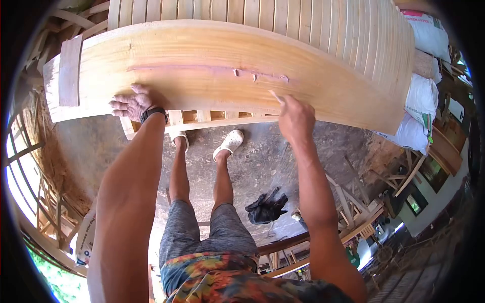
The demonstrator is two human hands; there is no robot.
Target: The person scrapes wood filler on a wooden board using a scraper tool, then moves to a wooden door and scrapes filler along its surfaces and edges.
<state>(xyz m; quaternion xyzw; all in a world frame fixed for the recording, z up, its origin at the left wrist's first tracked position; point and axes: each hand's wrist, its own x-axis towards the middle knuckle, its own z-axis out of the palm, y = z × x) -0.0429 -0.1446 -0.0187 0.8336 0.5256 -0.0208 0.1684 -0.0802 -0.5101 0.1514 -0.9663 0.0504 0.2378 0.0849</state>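
Note:
A wide pale wooden board (pixel 202 45) lies in front of me, its far edge curved in this view. A pinkish smear (pixel 192 67) runs lengthwise along its grain, with a few small raised blobs (pixel 255 77) of paste toward the right end. My left hand (pixel 134 103) rests on the board's near edge, fingers spread, holding nothing. My right hand (pixel 297 118) is closed around a thin, light-coloured stick (pixel 277 97), its tip pointing up-left, just below the blobs. Whether the tip touches the board I cannot tell.
A slatted wooden surface (pixel 283 17) lies beyond the board. A small flat wood piece (pixel 70 70) sits on the board's left end. Filled white sacks (pixel 422 93) are stacked at right. On the floor are a black plastic bag (pixel 266 207) and wood scraps (pixel 348 202).

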